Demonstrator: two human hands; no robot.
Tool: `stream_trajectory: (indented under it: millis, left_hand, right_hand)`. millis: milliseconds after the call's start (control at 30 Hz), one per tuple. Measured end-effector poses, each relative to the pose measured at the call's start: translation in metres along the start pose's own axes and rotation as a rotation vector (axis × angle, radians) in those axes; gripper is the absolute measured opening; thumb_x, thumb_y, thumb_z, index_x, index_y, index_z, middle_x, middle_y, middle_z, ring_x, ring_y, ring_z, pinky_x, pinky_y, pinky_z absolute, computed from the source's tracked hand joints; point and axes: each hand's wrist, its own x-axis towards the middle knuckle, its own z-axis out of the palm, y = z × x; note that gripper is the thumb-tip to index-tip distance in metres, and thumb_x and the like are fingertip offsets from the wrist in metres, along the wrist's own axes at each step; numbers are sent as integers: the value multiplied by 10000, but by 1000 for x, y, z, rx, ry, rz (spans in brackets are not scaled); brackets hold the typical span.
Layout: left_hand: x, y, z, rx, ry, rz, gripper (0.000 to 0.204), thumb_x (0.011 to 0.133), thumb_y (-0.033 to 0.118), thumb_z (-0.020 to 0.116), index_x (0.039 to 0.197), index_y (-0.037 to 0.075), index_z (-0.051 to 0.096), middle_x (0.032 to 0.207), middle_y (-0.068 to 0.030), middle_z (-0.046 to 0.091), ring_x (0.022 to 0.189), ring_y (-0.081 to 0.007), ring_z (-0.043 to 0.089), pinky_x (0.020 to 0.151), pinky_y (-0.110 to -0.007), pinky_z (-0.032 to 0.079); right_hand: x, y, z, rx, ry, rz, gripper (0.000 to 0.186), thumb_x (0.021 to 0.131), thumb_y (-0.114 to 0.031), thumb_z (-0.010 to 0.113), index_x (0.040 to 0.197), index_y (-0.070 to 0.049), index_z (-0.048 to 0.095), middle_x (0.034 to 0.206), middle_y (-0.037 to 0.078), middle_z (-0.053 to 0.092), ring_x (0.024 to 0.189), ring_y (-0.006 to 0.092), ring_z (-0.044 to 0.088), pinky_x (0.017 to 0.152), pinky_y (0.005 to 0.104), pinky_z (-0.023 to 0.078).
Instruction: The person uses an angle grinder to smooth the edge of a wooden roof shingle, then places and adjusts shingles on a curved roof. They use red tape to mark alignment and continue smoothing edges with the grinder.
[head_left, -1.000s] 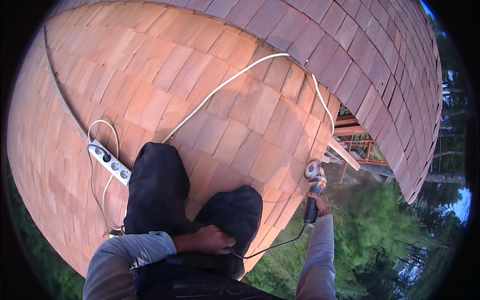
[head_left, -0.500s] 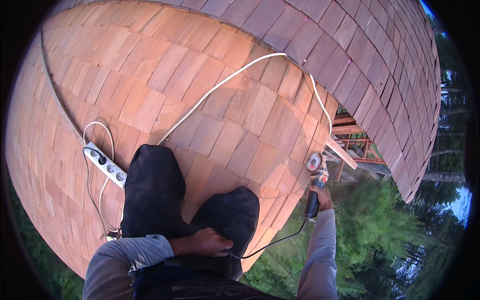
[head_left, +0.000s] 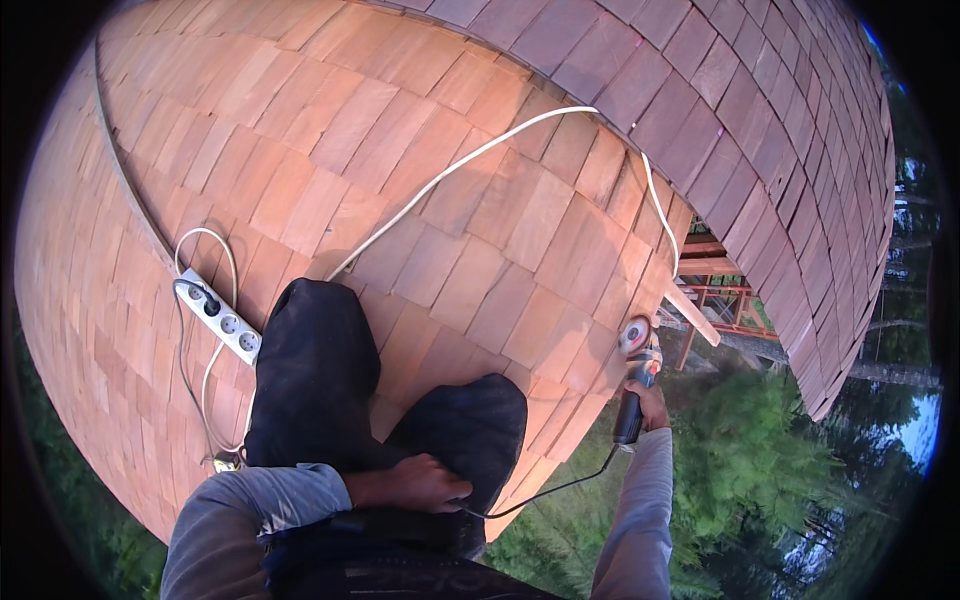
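At the roof's right edge, my right hand [head_left: 652, 402] is wrapped round the body of an angle grinder [head_left: 627, 418]. The grinder's round disc [head_left: 634, 335] is against or very near the edge of the wooden shingles [head_left: 545, 318]; I cannot tell whether it touches. From the tool's rear a black power cord [head_left: 540, 494] curves back to my lap. There my left hand [head_left: 432, 484] is closed on the cord, resting against my dark trousers [head_left: 310, 370].
A white power strip [head_left: 220, 317] with a black plug lies by my left knee. White cable [head_left: 455, 166] crosses the shingles. Darker shingles [head_left: 660, 95] overhang at upper right, beside a gap with a wooden strip [head_left: 692, 311] and scaffolding [head_left: 738, 305]. Trees [head_left: 745, 455] show below the edge.
The view has shifted slightly, so the roof sits a little further right. The grinder and my right hand are slightly lower in the picture. Both hands keep their grips.
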Motion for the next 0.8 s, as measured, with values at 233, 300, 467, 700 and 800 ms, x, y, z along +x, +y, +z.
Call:
stream_trajectory:
  millis: [233, 300, 467, 700, 800]
  left_hand:
    - [3, 1, 3, 3, 26, 3, 308, 822, 361, 767, 890, 123, 585, 789, -50, 689, 753, -298, 713, 649, -439, 563]
    - [3, 2, 2, -15, 59, 8, 306, 816, 357, 770, 879, 123, 584, 782, -52, 686, 749, -298, 712, 648, -439, 563]
    - [3, 2, -1, -16, 70, 4, 303, 808, 351, 773, 862, 122, 582, 770, -54, 683, 744, -297, 711, 644, -436, 562]
    - [3, 5, -5, -13, 18, -22, 296, 853, 357, 737, 907, 114, 578, 808, -73, 705, 780, -322, 719, 670, -466, 564]
    - [3, 4, -6, -29, -7, -24, 299, 870, 363, 722, 936, 110, 577, 825, -81, 714, 801, -335, 723, 689, -479, 565]
  right_hand:
    - [5, -14, -7, 16, 11, 5, 318, 785, -231, 766, 1011, -29, 670, 764, 83, 671, 593, 203, 656, 540, 343, 533]
    - [10, -14, -8, -7, 27, 7, 324, 783, -237, 767, 1009, -25, 671, 757, 85, 671, 575, 205, 651, 528, 343, 530]
    - [18, -8, -11, -33, 7, 8, 331, 775, -247, 776, 991, -17, 676, 757, 89, 674, 569, 203, 649, 521, 333, 517]
    - [13, 0, -8, -31, 17, 6, 303, 764, -236, 792, 956, -20, 699, 783, 92, 698, 610, 200, 668, 554, 342, 524]
    - [10, 2, -6, -85, 46, 27, 317, 769, -236, 788, 984, -26, 684, 774, 78, 683, 602, 199, 657, 558, 345, 526]
